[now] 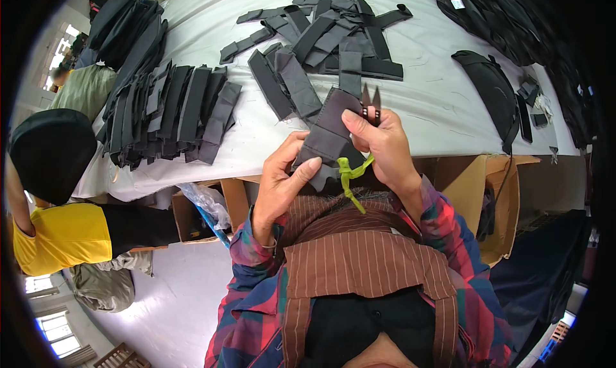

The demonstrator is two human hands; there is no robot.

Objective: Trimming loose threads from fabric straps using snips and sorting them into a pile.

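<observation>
My left hand (280, 182) is closed on the lower end of a dark grey sewn fabric strip (330, 125), with the thumb on top. A stitch line runs along the strip's edge. My right hand (389, 148) pinches the strip's right side under its thumb. The same hand holds a small pair of thread snips (371, 100), blades pointing away from me. A bright yellow-green cord (346, 179), knotted, hangs from the right hand across the strip's lower part. Just beyond my hands lies a loose heap of similar grey strips (324, 37).
A packed row of grey strips (170, 114) stands at left on the white-covered table (212, 21). Black fabric pieces (484, 89) lie at right. Open cardboard boxes (462, 185) sit beneath the table edge. A person in a yellow shirt (67, 233) is at far left.
</observation>
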